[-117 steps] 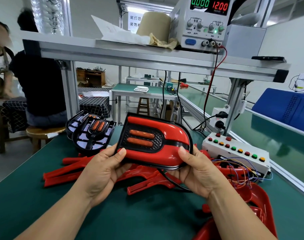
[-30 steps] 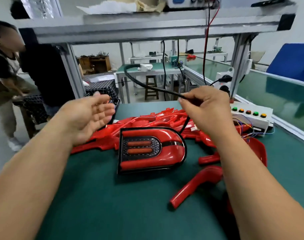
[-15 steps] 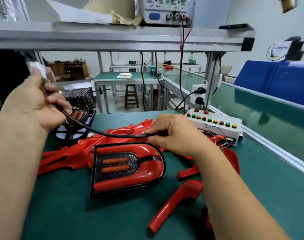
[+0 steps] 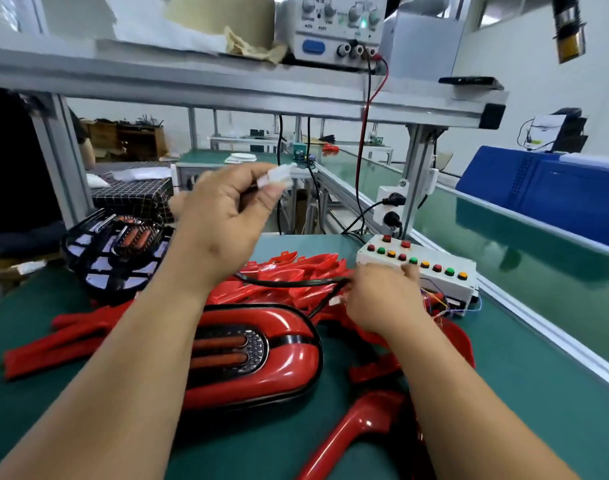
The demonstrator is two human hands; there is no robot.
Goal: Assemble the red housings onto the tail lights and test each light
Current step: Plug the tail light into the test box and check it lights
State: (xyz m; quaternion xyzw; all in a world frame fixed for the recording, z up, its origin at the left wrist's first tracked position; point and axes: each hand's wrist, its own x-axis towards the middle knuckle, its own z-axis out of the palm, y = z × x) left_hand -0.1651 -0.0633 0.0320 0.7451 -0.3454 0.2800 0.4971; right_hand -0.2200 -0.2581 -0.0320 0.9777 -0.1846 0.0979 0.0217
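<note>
An assembled tail light (image 4: 261, 355) with a red housing and two orange lamp bars lies on the green mat in front of me. Its black cable (image 4: 289, 283) runs up from the light's right end. My left hand (image 4: 223, 216) is raised above the bench and pinches the cable's white connector (image 4: 278, 176) between thumb and fingers. My right hand (image 4: 382, 299) is low by the white button box (image 4: 431, 271) and grips the cable near a small white plug. Loose red housings (image 4: 296, 268) are piled behind the light.
A stack of black bare tail lights (image 4: 119, 251) sits at the left rear. More red housings (image 4: 358, 427) lie at the front right and left. A power supply (image 4: 337, 29) stands on the overhead shelf, with red and black leads hanging down. A green conveyor (image 4: 503, 237) runs along the right.
My left hand has swung from the far left to the centre, carrying the white connector upward. My right hand has shifted right along the cable toward the button box. The light lies still.
</note>
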